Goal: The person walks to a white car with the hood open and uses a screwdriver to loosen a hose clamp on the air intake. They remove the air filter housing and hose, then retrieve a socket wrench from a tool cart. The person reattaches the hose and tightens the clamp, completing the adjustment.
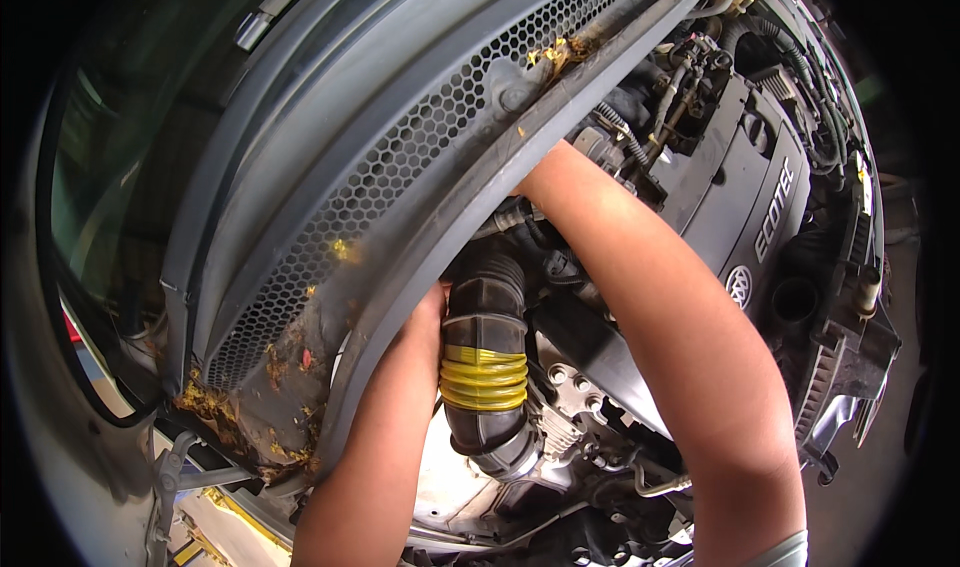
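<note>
Both forearms reach into a car's engine bay, under the edge of the grey plastic cowl (pixel 450 222). My left hand (pixel 430 303) shows only in part, beside a black corrugated air intake hose (pixel 486 327) with yellow tape (pixel 484 378) wrapped around its ribbed section. The fingers of that hand are hidden behind the hose and the cowl. My right hand lies out of sight beneath the cowl edge; the wrist disappears above a hose fitting (pixel 514 216). What either hand touches there cannot be seen.
A grey plastic engine cover (pixel 739 184) lies on the right, with wiring and hoses beyond it. The honeycomb cowl grille (pixel 397 147) holds dry leaf debris (pixel 206 402). A metal hood hinge (pixel 176 466) stands at lower left, near the windshield (pixel 142 139).
</note>
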A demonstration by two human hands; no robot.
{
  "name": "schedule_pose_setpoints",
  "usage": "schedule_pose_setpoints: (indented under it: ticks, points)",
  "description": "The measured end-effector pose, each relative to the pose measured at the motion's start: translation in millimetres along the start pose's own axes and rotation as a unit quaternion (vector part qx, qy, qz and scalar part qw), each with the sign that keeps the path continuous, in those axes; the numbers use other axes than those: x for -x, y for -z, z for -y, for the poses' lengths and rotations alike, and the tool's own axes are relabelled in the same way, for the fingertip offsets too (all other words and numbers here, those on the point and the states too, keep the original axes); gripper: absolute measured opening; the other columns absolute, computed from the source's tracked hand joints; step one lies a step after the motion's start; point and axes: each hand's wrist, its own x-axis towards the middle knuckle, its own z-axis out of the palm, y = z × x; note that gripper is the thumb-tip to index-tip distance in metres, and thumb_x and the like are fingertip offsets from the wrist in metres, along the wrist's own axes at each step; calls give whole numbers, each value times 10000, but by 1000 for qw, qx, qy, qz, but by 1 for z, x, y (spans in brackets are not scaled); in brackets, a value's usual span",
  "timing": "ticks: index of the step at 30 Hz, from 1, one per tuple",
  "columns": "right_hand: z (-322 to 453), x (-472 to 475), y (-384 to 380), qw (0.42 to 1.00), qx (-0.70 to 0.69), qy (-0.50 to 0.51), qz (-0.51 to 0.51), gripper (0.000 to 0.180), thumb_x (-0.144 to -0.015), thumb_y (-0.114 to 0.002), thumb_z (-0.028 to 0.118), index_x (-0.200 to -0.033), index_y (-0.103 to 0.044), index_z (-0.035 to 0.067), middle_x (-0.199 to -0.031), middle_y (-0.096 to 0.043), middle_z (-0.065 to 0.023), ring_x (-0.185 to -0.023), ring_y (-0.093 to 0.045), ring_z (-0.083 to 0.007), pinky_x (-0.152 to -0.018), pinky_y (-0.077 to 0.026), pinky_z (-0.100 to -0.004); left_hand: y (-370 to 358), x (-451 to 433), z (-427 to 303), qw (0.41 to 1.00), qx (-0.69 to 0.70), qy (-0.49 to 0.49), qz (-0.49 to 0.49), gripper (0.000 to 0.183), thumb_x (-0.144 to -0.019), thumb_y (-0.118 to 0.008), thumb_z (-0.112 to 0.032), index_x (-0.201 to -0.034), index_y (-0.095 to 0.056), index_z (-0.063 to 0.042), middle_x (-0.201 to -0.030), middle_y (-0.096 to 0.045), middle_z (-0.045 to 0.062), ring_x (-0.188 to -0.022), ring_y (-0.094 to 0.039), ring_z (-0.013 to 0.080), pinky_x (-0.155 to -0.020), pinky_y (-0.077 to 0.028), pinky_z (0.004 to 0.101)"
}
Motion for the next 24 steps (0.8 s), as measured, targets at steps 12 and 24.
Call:
schedule_pose_setpoints:
  ticks: [12, 24]
  points:
    - [10, -7, -66, 981, 154, 95, -66, 374, -999, -595, 358, -1260, -757, 145, -1350, -726, -121, -1322, -637, -307, -1131, -477, -444, 7, 4, -3, 934, -59, -332, -114, 558, -1116, -569, -419, -1537, -563, -53, -1546, -593, 187, -1433, -527, 330, -1192, -393, 417]
    - [-14, 9, -62, 972, 72, 170, -146, 272, -943, -637, 298, -1041, -776, 85, -1135, -738, -171, -1155, -664, -383, -1016, -514, -475, 14, 14, -8, 934, -92, -328, -110, 514, -1096, -571, -389, -1496, -580, -67, -1517, -587, 193, -1434, -516, 362, -1193, -400, 442]
